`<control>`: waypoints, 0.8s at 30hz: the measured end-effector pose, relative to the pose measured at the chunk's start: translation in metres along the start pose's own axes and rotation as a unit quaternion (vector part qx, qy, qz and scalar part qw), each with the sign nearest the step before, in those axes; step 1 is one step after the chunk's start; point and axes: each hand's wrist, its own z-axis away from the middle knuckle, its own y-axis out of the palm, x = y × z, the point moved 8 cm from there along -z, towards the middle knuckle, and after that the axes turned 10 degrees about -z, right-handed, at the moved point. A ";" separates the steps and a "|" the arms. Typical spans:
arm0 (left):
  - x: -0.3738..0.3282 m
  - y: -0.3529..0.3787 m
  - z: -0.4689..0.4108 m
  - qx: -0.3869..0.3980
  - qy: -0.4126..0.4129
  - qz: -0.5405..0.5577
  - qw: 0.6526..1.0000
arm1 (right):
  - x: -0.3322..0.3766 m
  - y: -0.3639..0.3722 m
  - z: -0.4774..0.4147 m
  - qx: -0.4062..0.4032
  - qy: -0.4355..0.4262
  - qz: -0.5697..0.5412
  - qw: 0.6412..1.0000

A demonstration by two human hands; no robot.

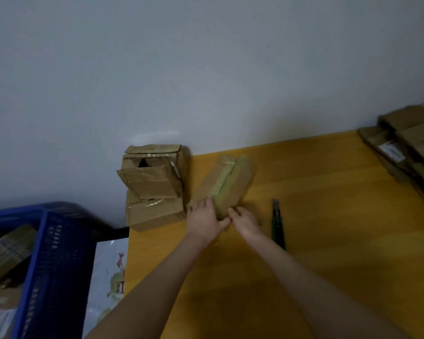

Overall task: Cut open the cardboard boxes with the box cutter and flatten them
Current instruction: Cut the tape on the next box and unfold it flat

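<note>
Fingers curled, left hand [203,220] and right hand [245,222] grip the taped cardboard box [227,184] at its near end. It lies on the table [328,253], pointing one o'clock. At its three o'clock the box cutter [278,223] points twelve. At two o'clock, a white label [391,150], unreadable.

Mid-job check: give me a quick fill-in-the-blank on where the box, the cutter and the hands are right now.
1. The green-handled box cutter lies on the yellow wooden table, held by ____ hand.
2. It lies to the ____ of the right hand.
3. The left hand and the right hand both hold the ____ end of the taped brown cardboard box.
4. The ____ plastic crate stands left of the table.

Missing words: neither; right; near; blue.
</note>
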 end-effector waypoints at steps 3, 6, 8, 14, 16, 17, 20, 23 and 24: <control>-0.006 -0.008 0.016 -0.048 -0.006 0.089 0.995 | -0.019 -0.003 0.013 -0.007 0.007 0.000 1.000; -0.002 -0.012 0.032 -0.087 -0.026 0.112 0.990 | -0.032 -0.014 0.027 -0.009 -0.005 0.033 0.999; 0.003 -0.021 0.045 -0.142 -0.037 0.187 0.971 | -0.039 -0.031 0.032 -0.053 -0.027 0.044 0.997; 0.054 -0.039 0.067 -0.160 -0.157 0.469 0.854 | -0.053 -0.076 0.041 -0.146 -0.042 -0.182 0.971; 0.065 -0.026 0.072 -0.081 -0.200 0.575 0.789 | -0.049 -0.083 0.039 -0.119 -0.031 -0.221 0.968; 0.068 -0.017 0.075 -0.038 -0.222 0.624 0.749 | -0.046 -0.085 0.039 -0.095 -0.031 -0.241 0.965; 0.069 0.004 0.092 0.077 -0.283 0.702 0.649 | -0.040 -0.080 0.040 0.000 -0.039 -0.288 0.957; 0.071 0.024 0.105 0.180 -0.317 0.693 0.622 | -0.048 -0.057 0.046 0.088 0.006 -0.288 0.954; 0.073 0.030 0.109 0.200 -0.326 0.688 0.617 | -0.051 -0.049 0.049 0.113 0.018 -0.287 0.951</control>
